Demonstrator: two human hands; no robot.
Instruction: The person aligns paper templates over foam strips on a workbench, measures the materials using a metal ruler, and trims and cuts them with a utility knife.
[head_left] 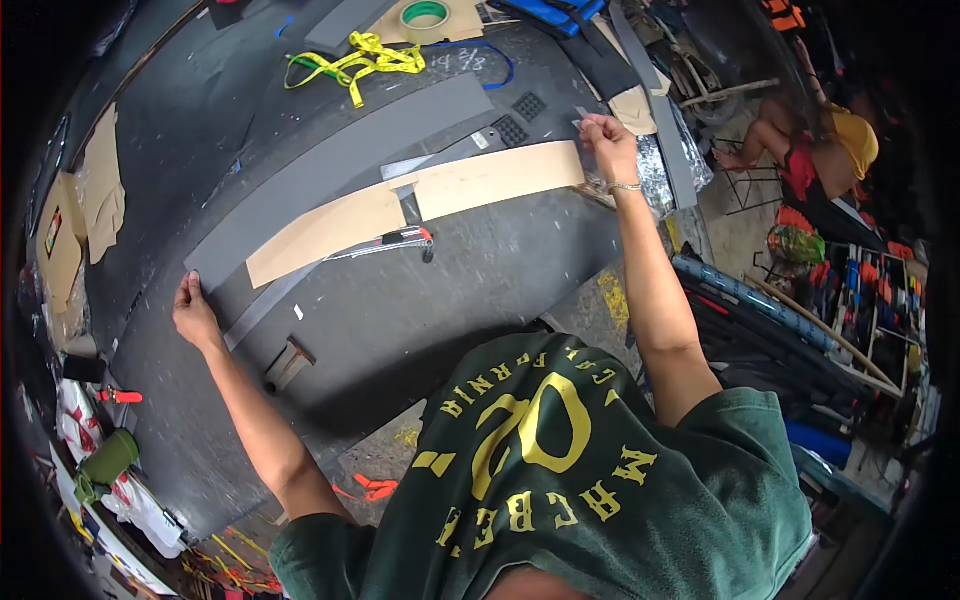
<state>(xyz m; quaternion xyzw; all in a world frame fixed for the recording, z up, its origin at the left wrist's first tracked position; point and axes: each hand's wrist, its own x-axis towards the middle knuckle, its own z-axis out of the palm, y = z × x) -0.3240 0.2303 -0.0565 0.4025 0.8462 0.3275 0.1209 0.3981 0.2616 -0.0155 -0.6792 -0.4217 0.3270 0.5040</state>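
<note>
My left hand [197, 312] is closed at the lower left end of a long dark grey strip [340, 160], its fingertips pinching the corner. My right hand [612, 148] is raised near the right end of a tan cardboard strip [500, 180], its fingers pinched on a small translucent piece [581, 115] that looks like tape. The cardboard is in two lengths, joined by a clear, shiny patch [408, 204]. A metal ruler [440, 155] lies partly under it. A cutter knife [405, 238] with a red end sits just below the cardboard.
On the black table [480, 270] are a yellow tape measure [365, 62], a green-cored tape roll [425, 20], black textured pads [512, 128] and a metal piece [290, 365]. A person in yellow [852, 140] sits at the right. Rolls and materials [760, 330] crowd the right side.
</note>
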